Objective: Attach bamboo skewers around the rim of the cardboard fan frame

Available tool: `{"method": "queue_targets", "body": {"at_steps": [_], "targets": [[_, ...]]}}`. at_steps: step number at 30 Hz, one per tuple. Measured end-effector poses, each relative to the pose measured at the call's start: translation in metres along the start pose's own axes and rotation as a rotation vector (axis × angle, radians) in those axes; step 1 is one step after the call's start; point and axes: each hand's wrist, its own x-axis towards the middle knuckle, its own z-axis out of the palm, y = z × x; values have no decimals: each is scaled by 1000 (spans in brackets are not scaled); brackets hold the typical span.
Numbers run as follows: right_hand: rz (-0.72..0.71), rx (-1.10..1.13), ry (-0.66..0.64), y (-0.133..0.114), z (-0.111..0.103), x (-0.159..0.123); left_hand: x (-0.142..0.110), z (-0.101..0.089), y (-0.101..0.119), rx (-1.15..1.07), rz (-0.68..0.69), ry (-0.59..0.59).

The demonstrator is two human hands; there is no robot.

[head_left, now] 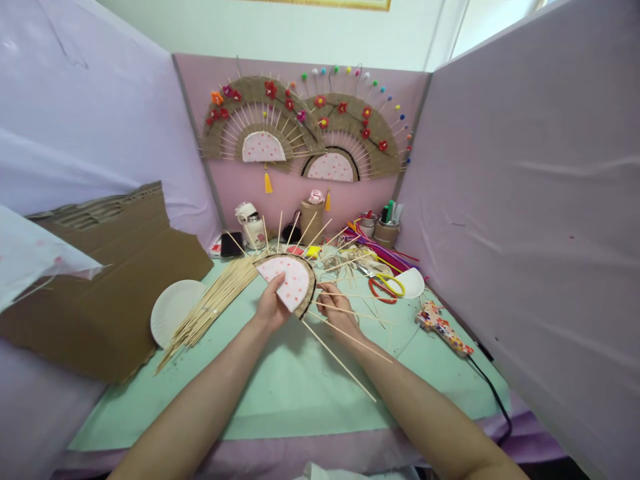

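My left hand [270,308] grips the lower edge of a half-round paper piece [293,279], pink with white dots and a dark rim, from which thin wooden skewers fan outward. It is held just above the green table mat [280,393]. My right hand [336,308] is closed in a pinch on one skewer [340,360] at the piece's right side; that stick runs down and right across the mat. A second long skewer [356,340] lies beside it.
A bundle of skewers [210,308] and a white paper plate [173,310] lie left, beside brown cardboard [115,287]. Red-and-yellow scissors [383,285], a half plate [413,281], a patterned glue gun [443,327] with its black cord sit right. Two finished fans [305,130] hang on the back wall.
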Motion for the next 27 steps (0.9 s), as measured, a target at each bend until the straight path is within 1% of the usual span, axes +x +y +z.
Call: {"method": "queue_targets", "body": {"at_steps": [2,3,6,9,10,12,16,20,22,24,27], "targets": [[-53,-143,27,-3,-2,-3,-1,-1,-2,71,-39,14],[-71,-188,43,-4,-2,-5,-2,-1,-3,109,-63,1],[-99,-249,95,-10,-1,-10,-5,-4,-7,195,-108,-99],[-127,-341,111,-18,-1,-15,-5,-8,-9,242,-117,-183],[-140,-377,106,-20,-1,-16,-5,-8,-9,258,-118,-190],[-166,-436,97,-24,-1,-18,-6,-7,-10,283,-112,-169],[-225,-515,119,-23,-1,-18,-10,2,-14,225,-83,-86],[-235,-541,52,-19,-3,-17,-14,6,-20,119,-110,-80],[-231,-548,31,-18,-4,-17,-15,4,-22,91,-132,-93],[-231,-552,20,-18,-4,-17,-16,1,-22,98,-161,-140],[-274,-538,14,-20,-4,-18,-17,-2,-21,124,-179,-199]]}}
